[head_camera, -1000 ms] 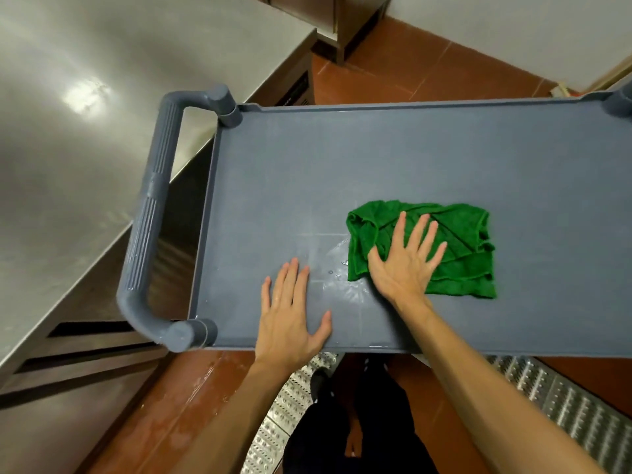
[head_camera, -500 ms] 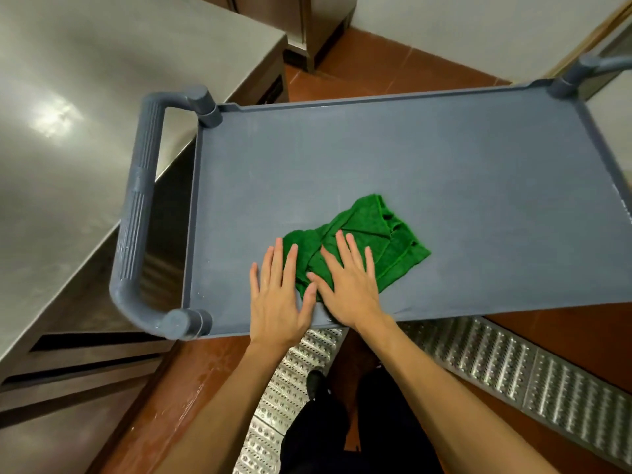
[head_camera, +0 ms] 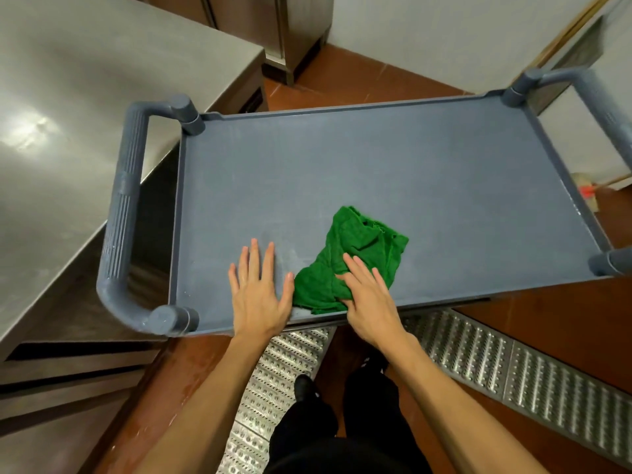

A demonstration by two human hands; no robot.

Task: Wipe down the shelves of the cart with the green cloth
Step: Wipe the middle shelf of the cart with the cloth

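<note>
The grey plastic cart's top shelf [head_camera: 376,159] fills the middle of the view. A crumpled green cloth [head_camera: 362,244] lies near the shelf's front edge. My right hand [head_camera: 371,302] presses down on the cloth's near side, fingers bent onto the fabric. My left hand [head_camera: 258,292] lies flat on the bare shelf just left of the cloth, fingers spread, thumb almost touching the cloth. A faint wet sheen shows on the shelf between the two hands. The lower shelves are hidden under the top one.
The cart has a ribbed handle at the left [head_camera: 123,206] and another at the right [head_camera: 608,107]. A steel counter [head_camera: 61,114] stands close on the left. A metal floor grate [head_camera: 478,354] runs under the cart's front, by my feet. A broom head [head_camera: 588,195] lies at the right.
My right hand dragged the cloth leftward and toward the front edge, bunching it, then slightly right again. My left hand stayed flat near the front. The view shifted, showing the cart's right handle.
</note>
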